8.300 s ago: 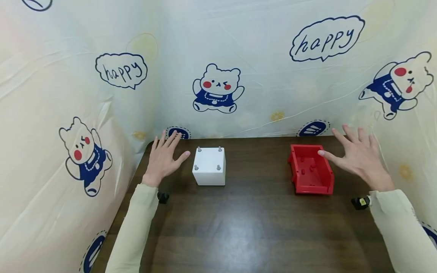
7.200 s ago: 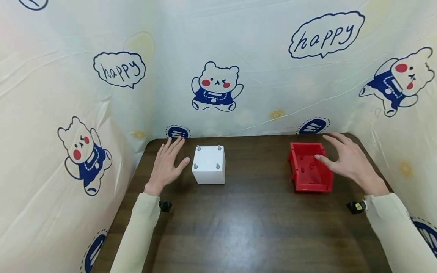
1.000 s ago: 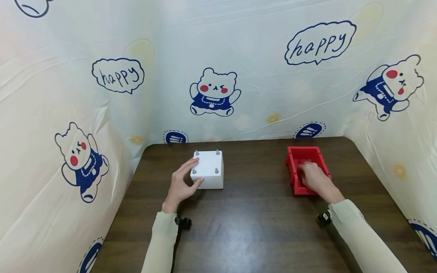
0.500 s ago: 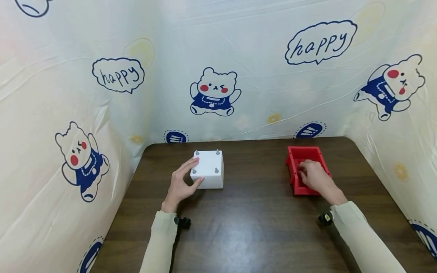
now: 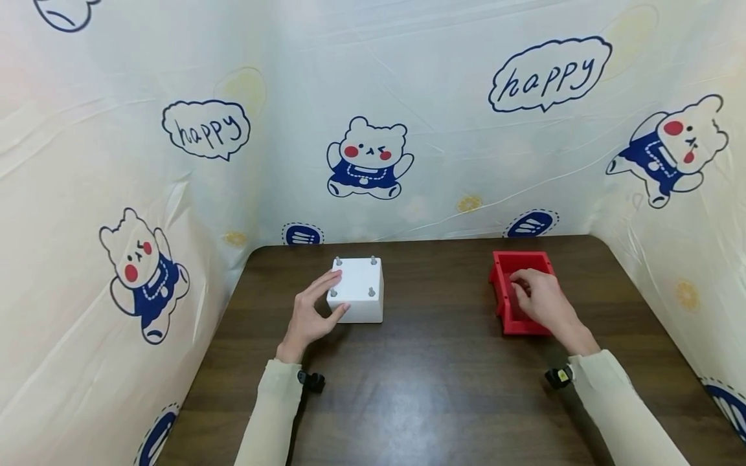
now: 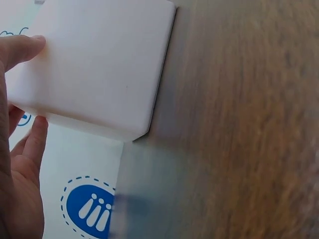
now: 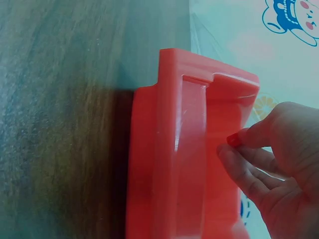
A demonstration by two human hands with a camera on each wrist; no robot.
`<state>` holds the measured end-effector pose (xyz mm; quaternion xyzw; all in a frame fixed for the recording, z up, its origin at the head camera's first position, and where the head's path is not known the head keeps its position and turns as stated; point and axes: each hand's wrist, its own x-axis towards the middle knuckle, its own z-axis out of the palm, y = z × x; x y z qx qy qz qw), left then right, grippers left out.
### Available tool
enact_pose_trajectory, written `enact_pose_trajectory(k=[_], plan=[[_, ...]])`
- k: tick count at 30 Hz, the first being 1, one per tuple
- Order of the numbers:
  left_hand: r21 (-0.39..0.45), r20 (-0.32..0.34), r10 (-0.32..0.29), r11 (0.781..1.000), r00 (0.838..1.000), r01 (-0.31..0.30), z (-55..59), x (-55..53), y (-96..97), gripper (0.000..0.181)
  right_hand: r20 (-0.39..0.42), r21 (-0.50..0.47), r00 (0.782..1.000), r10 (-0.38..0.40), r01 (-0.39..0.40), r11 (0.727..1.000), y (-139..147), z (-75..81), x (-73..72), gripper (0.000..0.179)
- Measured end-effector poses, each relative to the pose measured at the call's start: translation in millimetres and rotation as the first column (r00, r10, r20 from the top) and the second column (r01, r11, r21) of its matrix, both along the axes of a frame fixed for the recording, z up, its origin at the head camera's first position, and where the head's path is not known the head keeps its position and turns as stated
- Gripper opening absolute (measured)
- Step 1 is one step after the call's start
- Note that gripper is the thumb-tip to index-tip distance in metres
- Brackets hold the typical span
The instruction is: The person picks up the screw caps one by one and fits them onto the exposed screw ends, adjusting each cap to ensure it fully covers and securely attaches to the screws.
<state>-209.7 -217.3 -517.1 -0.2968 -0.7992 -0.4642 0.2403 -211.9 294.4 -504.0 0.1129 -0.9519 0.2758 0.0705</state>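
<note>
A white block [image 5: 357, 279] stands on the table with several metal bolts [image 5: 371, 292] sticking up from its top. My left hand [image 5: 309, 317] holds its near left corner, thumb on the front face and fingers at the left side. On the right is a red bin [image 5: 504, 310], open on top. My right hand [image 5: 542, 298] is over the bin, its thumb and index finger pinching a small red piece [image 7: 233, 139], seen in the right wrist view. The piece's exact shape is too small to tell. The hand hides much of the bin's inside.
The dark wooden table [image 5: 419, 388] carries both things, with bare wood between them. A pale printed curtain [image 5: 443, 142] hangs along the back and both sides of the table. A small black camera sits on each wrist.
From spread beside the things, my left hand came onto the white block and my right hand reached into the bin. In the last second the right hand has lifted slightly; the left stays put.
</note>
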Motion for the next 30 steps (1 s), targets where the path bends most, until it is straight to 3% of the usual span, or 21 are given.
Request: enact_pose_trajectory(k=[11, 30], plan=[[0.008, 0.066, 0.004, 1.0, 0.998, -0.005, 0.3, 1.3, 0.5, 0.061, -0.095, -0.029, 0.996, -0.001, -0.001, 1.0, -6.8, 5.6, 9.3, 0.022], [-0.003, 0.037, 0.007, 1.0, 0.999, -0.007, 3.8, 3.2, 1.0, 0.06, -0.238, -0.107, 0.971, 0.017, -0.044, 0.993, -29.3, 25.0, 18.7, 0.021]])
